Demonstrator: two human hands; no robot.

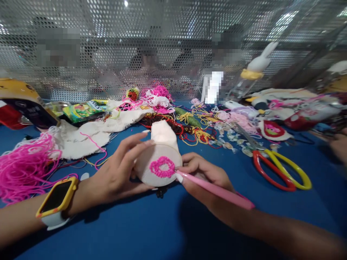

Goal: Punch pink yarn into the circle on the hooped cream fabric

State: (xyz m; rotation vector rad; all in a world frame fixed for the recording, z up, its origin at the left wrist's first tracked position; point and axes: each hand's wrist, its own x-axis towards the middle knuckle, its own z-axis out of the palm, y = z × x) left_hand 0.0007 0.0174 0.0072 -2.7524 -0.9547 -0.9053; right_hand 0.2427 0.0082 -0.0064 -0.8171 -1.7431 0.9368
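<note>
A small round embroidery hoop (143,168) with white cloth stretched in it is gripped at its left edge by my left hand (121,169). Pink looped stitches (162,167) form an uneven ring on the cloth, with a bare patch inside. Spare white cloth (163,134) sticks up behind the hoop. Between the fingers of my right hand (208,177) is a pink punch needle (217,187), its tip at the right side of the stitched ring. Those right-hand fingers also rest by the hoop's right rim. My left wrist wears a watch with a yellow case (58,196).
Pink yarn (24,162) is heaped at left near white cloth (78,141). Red-and-yellow-handled scissors (291,169) lie at right, beside wrapped candies (230,139). Tangled yarn, a green snack bag (84,111) and a rabbit-topped bottle (248,77) line the back before a perforated metal panel (108,47). Another person's hand (338,146) shows far right.
</note>
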